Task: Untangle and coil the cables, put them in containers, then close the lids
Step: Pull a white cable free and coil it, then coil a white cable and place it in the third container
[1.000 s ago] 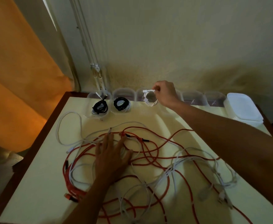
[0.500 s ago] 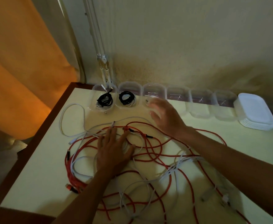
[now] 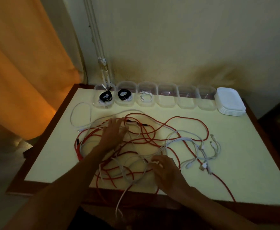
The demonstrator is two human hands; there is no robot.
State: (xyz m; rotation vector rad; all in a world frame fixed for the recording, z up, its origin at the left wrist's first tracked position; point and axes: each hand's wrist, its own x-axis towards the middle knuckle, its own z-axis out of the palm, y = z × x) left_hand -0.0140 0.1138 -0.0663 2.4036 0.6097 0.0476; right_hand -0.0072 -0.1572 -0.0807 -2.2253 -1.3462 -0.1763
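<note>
Cables, thin red and white ones (image 3: pixel 152 138), lie knotted in a loose heap across the pale yellow surface (image 3: pixel 252 163), some ends trailing over its near edge. Nearest, the right hand (image 3: pixel 165 170) curls its fingers around a white strand, apparently to draw it free. Beyond it, the left hand (image 3: pixel 114 133) rests flat and spread, pinning the heap. Farthest, clear plastic containers (image 3: pixel 167 97) line the heap's far side, three holding coils, beside stacked white lids (image 3: pixel 229 101).

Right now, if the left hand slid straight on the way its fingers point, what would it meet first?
The left hand points up-table; the red cable strands at its fingertips come first, and the container holding a black coil probably lies beyond. Depth is unclear.
</note>
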